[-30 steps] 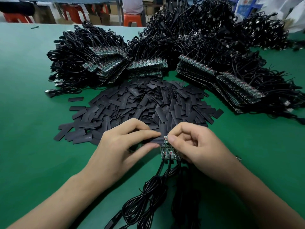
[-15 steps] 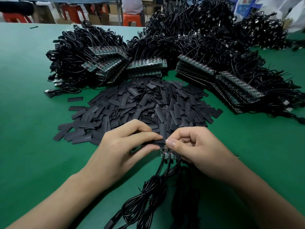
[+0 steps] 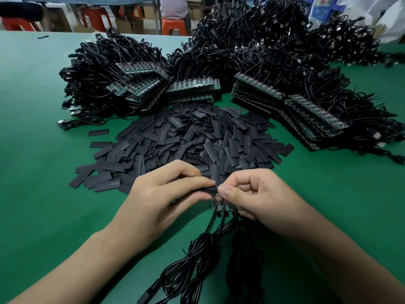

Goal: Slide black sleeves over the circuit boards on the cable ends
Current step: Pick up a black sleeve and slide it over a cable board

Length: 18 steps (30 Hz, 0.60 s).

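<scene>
Black sleeve [image 3: 207, 191] pinched in left hand [image 3: 162, 200] meets circuit board [image 3: 219, 206] pinched by right hand [image 3: 258, 198]; next, probably pushing it home

I count two hands: the left hand [image 3: 162, 200] holds one black sleeve [image 3: 208, 190], and the right hand [image 3: 258, 198] holds a cluster of boards [image 3: 220, 207] whose number I cannot make out. Beyond them lie one sleeve heap [image 3: 197, 139], far too many to count, four fanned board stacks [image 3: 256, 91], and cable bundles [image 3: 114, 69] past counting. Three orange stools [image 3: 175, 26] stand behind.
</scene>
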Each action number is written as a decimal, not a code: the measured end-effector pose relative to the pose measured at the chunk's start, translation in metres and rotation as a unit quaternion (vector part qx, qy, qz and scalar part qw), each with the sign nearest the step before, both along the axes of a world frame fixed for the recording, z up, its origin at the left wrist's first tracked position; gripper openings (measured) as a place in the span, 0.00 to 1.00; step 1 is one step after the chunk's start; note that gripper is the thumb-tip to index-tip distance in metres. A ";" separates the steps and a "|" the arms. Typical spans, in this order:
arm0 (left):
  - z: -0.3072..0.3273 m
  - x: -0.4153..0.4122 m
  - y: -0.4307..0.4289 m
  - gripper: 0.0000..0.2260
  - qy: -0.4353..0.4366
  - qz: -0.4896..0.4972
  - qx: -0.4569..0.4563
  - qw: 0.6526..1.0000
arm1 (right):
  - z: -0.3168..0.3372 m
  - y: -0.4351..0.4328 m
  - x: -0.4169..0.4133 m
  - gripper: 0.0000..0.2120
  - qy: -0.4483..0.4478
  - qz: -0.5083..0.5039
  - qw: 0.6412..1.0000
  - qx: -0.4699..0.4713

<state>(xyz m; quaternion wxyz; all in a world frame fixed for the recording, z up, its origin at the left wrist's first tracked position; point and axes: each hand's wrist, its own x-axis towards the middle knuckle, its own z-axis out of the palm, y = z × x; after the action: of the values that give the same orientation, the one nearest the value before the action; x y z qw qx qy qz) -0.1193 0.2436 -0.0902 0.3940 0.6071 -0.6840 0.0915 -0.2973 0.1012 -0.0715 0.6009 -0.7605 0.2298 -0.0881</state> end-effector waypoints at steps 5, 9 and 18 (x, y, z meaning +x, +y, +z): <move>0.002 -0.001 0.002 0.10 0.029 0.003 -0.005 1.000 | 0.001 -0.003 -0.002 0.11 -0.007 0.012 0.999 0.030; 0.002 -0.002 0.001 0.10 0.034 -0.002 -0.005 0.999 | 0.000 -0.001 0.000 0.11 -0.010 0.013 1.000 0.024; 0.002 -0.002 -0.001 0.13 0.019 -0.009 0.015 1.000 | 0.003 0.002 -0.001 0.12 -0.007 0.016 0.999 0.031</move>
<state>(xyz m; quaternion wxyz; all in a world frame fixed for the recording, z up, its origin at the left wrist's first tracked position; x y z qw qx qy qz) -0.1208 0.2427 -0.0881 0.3982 0.6086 -0.6831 0.0662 -0.2986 0.1036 -0.0685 0.6271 -0.7446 0.2154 -0.0767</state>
